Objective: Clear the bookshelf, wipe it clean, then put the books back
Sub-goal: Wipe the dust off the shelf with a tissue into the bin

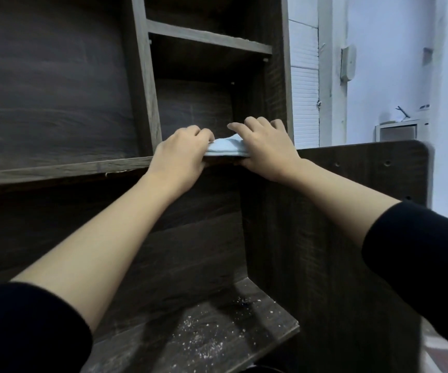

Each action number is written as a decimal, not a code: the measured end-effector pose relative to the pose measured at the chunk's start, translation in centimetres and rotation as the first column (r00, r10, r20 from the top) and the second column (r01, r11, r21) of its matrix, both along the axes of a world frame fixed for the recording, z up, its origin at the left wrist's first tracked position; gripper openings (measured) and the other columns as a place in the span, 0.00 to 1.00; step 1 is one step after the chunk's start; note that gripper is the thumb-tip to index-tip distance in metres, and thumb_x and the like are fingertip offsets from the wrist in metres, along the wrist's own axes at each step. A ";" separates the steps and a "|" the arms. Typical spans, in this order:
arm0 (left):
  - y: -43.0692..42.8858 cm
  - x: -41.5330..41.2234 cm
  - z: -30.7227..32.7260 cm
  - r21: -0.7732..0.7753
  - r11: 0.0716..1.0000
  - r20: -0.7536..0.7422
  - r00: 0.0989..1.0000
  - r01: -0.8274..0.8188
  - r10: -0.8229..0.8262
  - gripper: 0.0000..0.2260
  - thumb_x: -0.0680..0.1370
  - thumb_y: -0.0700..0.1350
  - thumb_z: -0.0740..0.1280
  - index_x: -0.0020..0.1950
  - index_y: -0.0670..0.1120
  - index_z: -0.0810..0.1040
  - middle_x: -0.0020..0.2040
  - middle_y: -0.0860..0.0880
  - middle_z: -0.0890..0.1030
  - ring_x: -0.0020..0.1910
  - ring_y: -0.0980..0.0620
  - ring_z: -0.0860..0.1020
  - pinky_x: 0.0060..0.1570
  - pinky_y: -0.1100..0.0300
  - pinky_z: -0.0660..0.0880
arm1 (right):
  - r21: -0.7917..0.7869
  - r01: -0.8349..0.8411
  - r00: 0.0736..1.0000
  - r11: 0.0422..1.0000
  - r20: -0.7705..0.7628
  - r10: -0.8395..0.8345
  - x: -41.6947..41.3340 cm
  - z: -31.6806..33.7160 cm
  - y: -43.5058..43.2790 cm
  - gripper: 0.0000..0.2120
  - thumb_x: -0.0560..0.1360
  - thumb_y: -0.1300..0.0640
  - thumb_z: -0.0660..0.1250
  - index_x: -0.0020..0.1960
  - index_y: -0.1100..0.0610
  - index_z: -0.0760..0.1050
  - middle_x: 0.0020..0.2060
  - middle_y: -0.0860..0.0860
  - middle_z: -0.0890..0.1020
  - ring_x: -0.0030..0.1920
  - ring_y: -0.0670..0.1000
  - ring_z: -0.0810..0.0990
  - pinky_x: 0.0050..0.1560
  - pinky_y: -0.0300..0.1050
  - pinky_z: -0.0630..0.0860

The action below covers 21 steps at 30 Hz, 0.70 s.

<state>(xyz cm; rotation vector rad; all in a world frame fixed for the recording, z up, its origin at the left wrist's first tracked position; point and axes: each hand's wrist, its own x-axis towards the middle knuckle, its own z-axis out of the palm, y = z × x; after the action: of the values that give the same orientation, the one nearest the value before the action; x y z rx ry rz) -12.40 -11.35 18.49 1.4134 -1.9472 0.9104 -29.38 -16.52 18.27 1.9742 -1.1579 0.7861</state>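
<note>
A dark wood-grain bookshelf [142,76] fills the left and middle of the view, and no books show in its compartments. A folded light blue cloth [225,148] lies at the front edge of the middle compartment's shelf board. My left hand [182,154] grips the cloth's left end with curled fingers. My right hand [266,142] lies over its right end, fingers bent down onto it and the thumb under the shelf edge. Both forearms reach up from black sleeves.
A higher shelf board [209,39] crosses the compartment above the hands. Below, a lower ledge [217,332] is sprinkled with white crumbs and dust. To the right stand a dark side panel [365,162], a pale wall and a small white cabinet [400,131].
</note>
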 end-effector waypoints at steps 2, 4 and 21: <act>0.7 0.4 -0.2 -0.054 0.997 -0.005 0.998 0.059 -0.059 0.18 0.76 0.36 0.64 0.66 0.46 0.73 0.58 0.45 0.73 0.58 0.45 0.72 0.46 0.50 0.71 | -0.115 -0.042 0.999 0.992 -0.021 0.040 0.0 -0.2 0.9 0.19 0.72 0.58 0.67 0.62 0.57 0.76 0.53 0.57 0.75 0.55 0.60 0.73 0.51 0.52 0.67; 1.6 0.8 -0.3 -0.096 0.986 -0.014 0.990 0.137 -0.139 0.17 0.75 0.33 0.64 0.63 0.44 0.76 0.56 0.45 0.74 0.56 0.44 0.73 0.44 0.49 0.74 | -0.153 -0.136 0.990 0.979 0.028 0.142 -0.1 -0.5 1.9 0.12 0.66 0.61 0.69 0.49 0.62 0.81 0.45 0.60 0.77 0.45 0.63 0.76 0.42 0.52 0.70; 10.2 0.2 -10.1 0.120 0.841 -0.649 0.682 0.528 -0.336 0.09 0.75 0.42 0.68 0.53 0.51 0.82 0.46 0.53 0.84 0.46 0.57 0.79 0.46 0.58 0.74 | 0.491 -0.478 0.860 0.729 0.432 0.273 -3.8 -6.9 13.6 0.06 0.72 0.63 0.66 0.46 0.56 0.81 0.37 0.51 0.81 0.38 0.47 0.77 0.37 0.40 0.70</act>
<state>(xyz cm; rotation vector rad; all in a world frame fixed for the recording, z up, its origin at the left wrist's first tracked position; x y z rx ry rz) -12.21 -1.14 8.39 1.1045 -1.8109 -0.0906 -33.21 -2.91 11.33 2.7454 -1.3123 1.1061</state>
